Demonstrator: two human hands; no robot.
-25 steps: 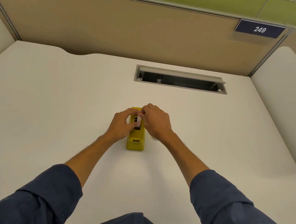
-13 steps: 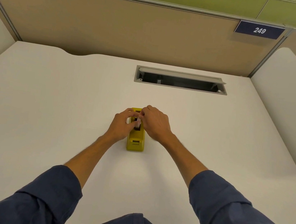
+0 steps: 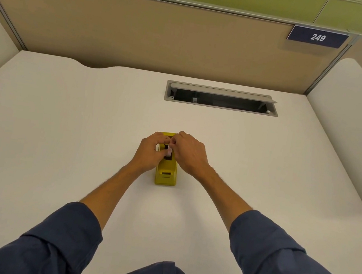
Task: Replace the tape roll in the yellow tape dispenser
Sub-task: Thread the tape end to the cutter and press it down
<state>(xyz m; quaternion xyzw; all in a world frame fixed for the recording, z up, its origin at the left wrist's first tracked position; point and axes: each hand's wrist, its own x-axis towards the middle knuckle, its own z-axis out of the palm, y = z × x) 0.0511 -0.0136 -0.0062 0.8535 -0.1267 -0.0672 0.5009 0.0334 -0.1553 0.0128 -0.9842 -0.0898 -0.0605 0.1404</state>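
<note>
The yellow tape dispenser [image 3: 166, 172] stands on the white desk [image 3: 62, 121], its cutter end toward me. A pale tape roll [image 3: 169, 151] sits edge-up in the dispenser's dark slot. My left hand [image 3: 150, 152] wraps the dispenser's left side, thumb and fingers at the roll. My right hand [image 3: 188, 154] comes from the right, its fingertips pinching the top of the roll. Both hands cover the far half of the dispenser, so the roll's hub is hidden.
An open grey cable tray [image 3: 222, 98] is set into the desk behind the dispenser. Beige partition walls [image 3: 143, 33] close the back and sides. A blue sign reading 249 [image 3: 318, 37] hangs at the upper right.
Both hands stay on the dispenser. The fingertips have shifted slightly along the top of the roll; the dispenser has not moved.
</note>
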